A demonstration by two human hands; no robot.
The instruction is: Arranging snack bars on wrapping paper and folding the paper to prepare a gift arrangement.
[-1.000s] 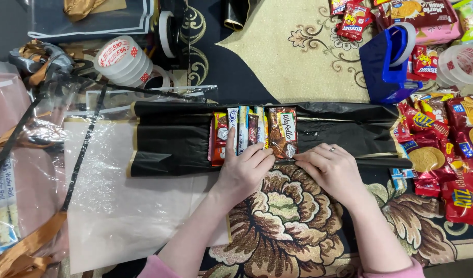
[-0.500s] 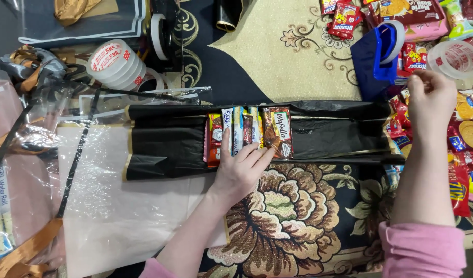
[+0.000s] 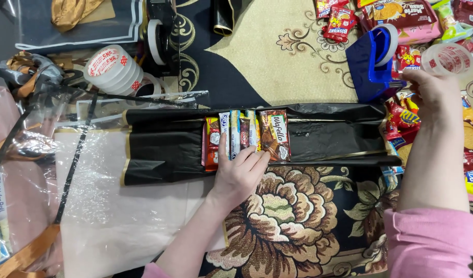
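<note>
Since the earlier frame the right hand point(image 3: 436, 87) has left the black wrap and gone up toward the far right edge of the floor mat, where it now sits right against the blue tape dispenser point(image 3: 372, 59), fingers loosely curled. Can't really tell if it's gripping the dispenser or just touching it, the fingertips are hidden. That forearm runs straight up from the near edge, pink sleeve at the bottom.

Left hand point(image 3: 240, 172) hasn't budged: open and flat, fingers spread, pressing down on the lower ends of the row of snack packets point(image 3: 246, 135). Those packets stand side by side in the middle of the long black wrapping sheet point(image 3: 329, 136), which lies across the mat on top of a clear plastic sheet point(image 3: 100, 216).

Over by the right edge there's a heap of loose snack packs point(image 3: 401, 117), and a clear tape roll point(image 3: 449, 57) just past the right hand. More tape rolls point(image 3: 110, 69) sit near the far left corner.
</note>
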